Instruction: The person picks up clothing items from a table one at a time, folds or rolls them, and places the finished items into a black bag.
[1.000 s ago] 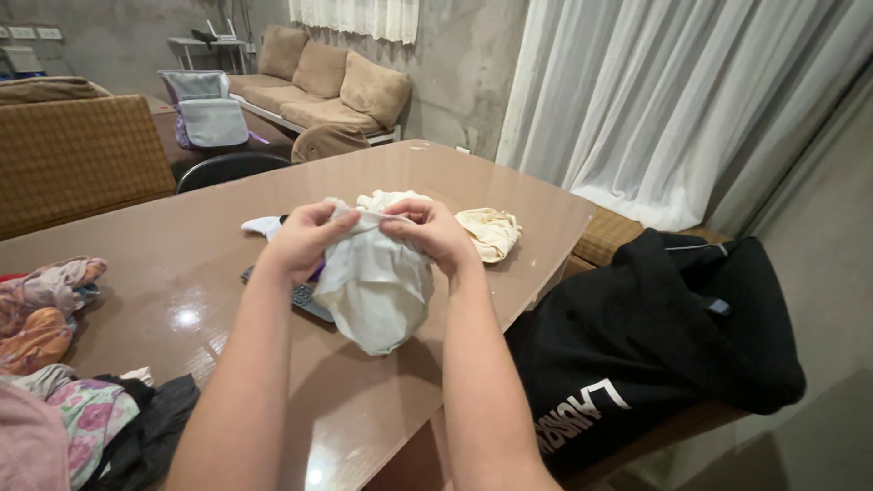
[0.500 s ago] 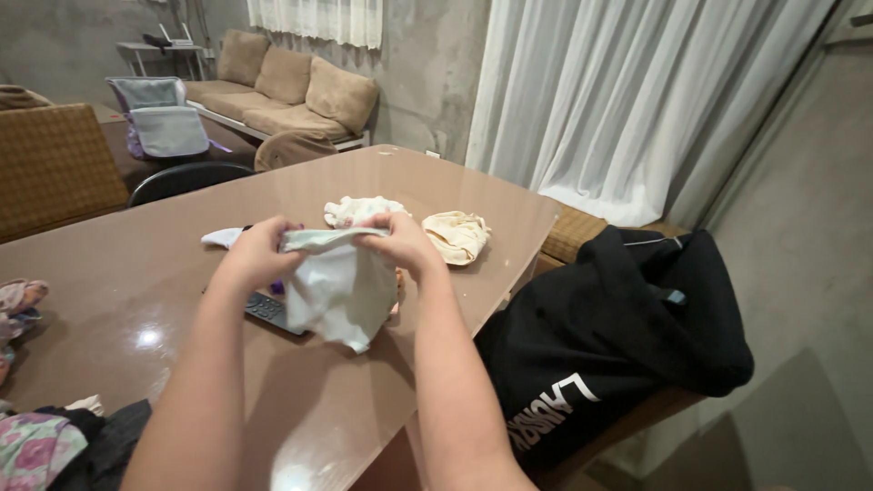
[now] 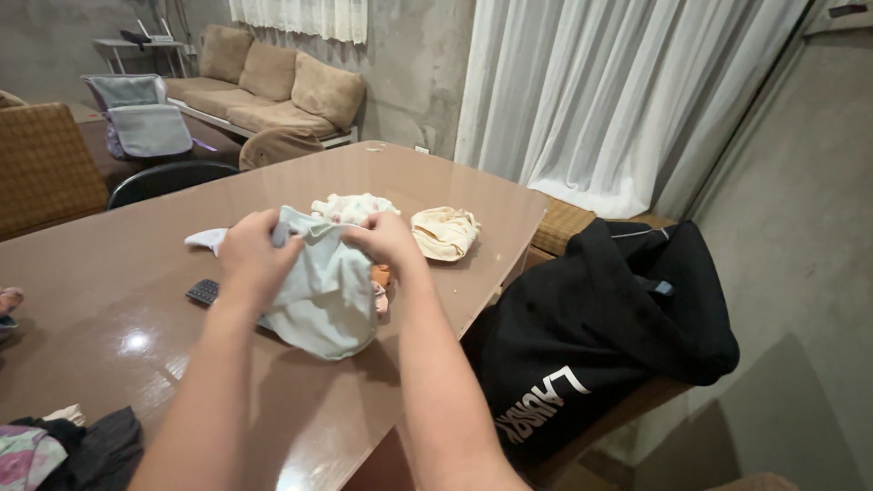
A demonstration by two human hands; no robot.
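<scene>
Both hands, left (image 3: 250,259) and right (image 3: 386,241), still grip the pale cloth (image 3: 323,300), now lowered onto the table (image 3: 118,309).

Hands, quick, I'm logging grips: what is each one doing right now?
Left hand: closed, gripping the top edge of the pale blue garment.
Right hand: closed, pinching the same garment's top edge.
</scene>
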